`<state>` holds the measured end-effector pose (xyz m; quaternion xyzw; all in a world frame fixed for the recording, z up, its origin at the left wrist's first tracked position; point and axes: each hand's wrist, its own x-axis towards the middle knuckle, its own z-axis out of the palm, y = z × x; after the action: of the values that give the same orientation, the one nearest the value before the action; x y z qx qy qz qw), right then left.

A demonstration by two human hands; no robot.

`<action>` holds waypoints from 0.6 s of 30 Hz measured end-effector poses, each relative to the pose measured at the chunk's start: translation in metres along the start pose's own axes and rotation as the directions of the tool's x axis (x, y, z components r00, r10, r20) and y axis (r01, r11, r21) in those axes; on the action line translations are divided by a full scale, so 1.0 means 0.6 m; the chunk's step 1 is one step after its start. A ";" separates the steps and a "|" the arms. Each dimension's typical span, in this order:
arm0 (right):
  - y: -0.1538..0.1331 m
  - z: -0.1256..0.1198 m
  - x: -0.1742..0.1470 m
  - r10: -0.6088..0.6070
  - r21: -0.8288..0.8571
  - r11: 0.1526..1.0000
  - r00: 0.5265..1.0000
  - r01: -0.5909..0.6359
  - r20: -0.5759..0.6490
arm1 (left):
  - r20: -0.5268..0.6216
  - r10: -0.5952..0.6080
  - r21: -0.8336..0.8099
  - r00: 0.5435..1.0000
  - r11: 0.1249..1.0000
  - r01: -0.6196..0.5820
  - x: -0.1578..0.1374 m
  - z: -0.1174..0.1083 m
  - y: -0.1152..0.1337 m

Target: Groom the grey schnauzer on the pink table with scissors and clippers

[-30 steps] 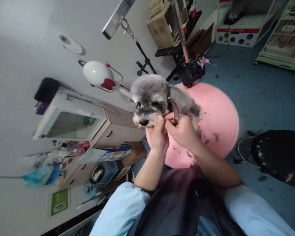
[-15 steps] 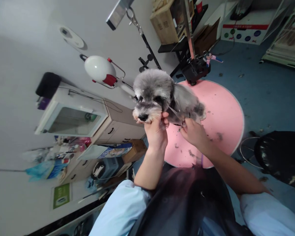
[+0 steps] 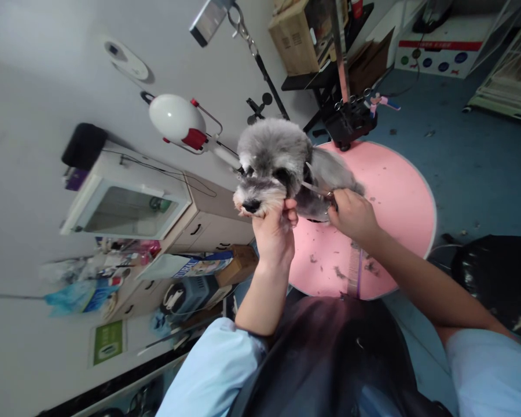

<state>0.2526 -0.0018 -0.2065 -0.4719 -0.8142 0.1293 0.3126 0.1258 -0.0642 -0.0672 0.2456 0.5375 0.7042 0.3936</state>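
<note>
A grey dog (image 3: 275,142) with a pale muzzle sits on a round pink grooming table (image 3: 399,185), its head turned toward me. Under its chin my left hand (image 3: 274,229) is closed on the muzzle fur, thumb near the mouth and fingers curled at the cheek. My right hand (image 3: 353,215) grips a pair of scissors (image 3: 316,188). Their blades are spread apart and point at the side of the dog's head, below the ear. Whether the blades touch fur I cannot tell. A comb (image 3: 355,269) with a purple spine lies near the table's front edge among hair clippings.
A black clamp base with a post (image 3: 347,124) stands at the table's far edge, with tools hung on it. A white lamp (image 3: 178,120) and a hanging strap (image 3: 267,75) are behind the dog. A black stool (image 3: 499,278) stands at right.
My right hand has moved up and to the right with the scissors, and their blades are now visibly spread. My left hand stays at the dog's chin. More of the comb shows.
</note>
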 end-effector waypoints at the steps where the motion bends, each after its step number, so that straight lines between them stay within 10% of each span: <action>1: 0.001 -0.001 0.003 -0.011 -0.007 1.000 1.000 0.011 -0.008 | -0.005 -0.003 0.005 1.000 1.000 0.003 0.000 0.000 0.001; 18: 0.003 -0.029 0.041 -0.052 -0.043 0.998 0.998 0.053 0.026 | 0.014 -0.032 -0.036 0.999 0.999 0.032 0.002 -0.003 0.009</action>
<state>0.2559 0.0184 -0.1845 -0.4553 -0.8329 0.1090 0.2951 0.1220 -0.0649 -0.0630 0.2345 0.5259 0.7058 0.4127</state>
